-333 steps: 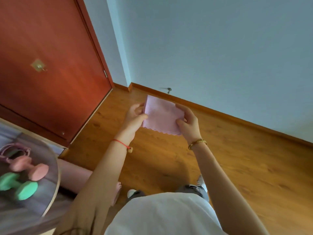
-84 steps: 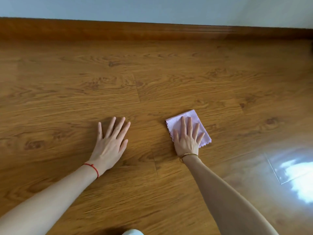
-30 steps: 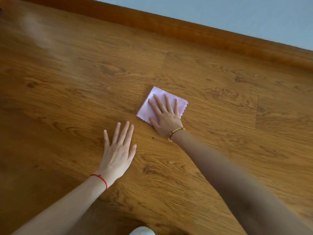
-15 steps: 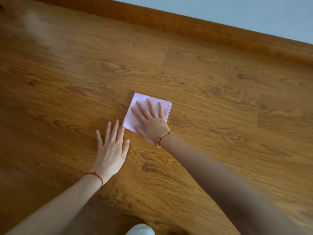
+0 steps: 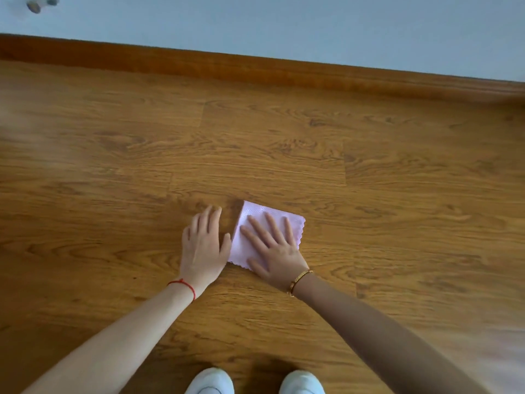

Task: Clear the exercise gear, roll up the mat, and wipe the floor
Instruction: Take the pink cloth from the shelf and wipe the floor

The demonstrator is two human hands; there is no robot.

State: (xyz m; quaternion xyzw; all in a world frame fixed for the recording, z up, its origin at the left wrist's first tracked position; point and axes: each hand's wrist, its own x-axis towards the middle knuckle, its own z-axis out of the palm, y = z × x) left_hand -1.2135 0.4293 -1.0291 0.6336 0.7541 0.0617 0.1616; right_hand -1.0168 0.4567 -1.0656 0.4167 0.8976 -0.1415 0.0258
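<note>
Head view: wipe step in hand. Right hand (image 5: 277, 250) flat, fingers spread, pressing pink cloth (image 5: 295, 224) onto floor (image 5: 397, 194), frame centre. Left hand (image 5: 204, 245) flat, bracing just beside cloth. Next: likely slide cloth onto unwiped boards, keeping pressure.

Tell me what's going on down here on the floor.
A person is bent over a wooden floor, wiping it with a small pink cloth. The right hand presses flat on the cloth with its fingers spread. The left hand lies flat on the bare boards right beside the cloth's left edge, seemingly as support. The cloth sits a little way out from the baseboard, and the tips of the person's white shoes show at the bottom of the view.
</note>
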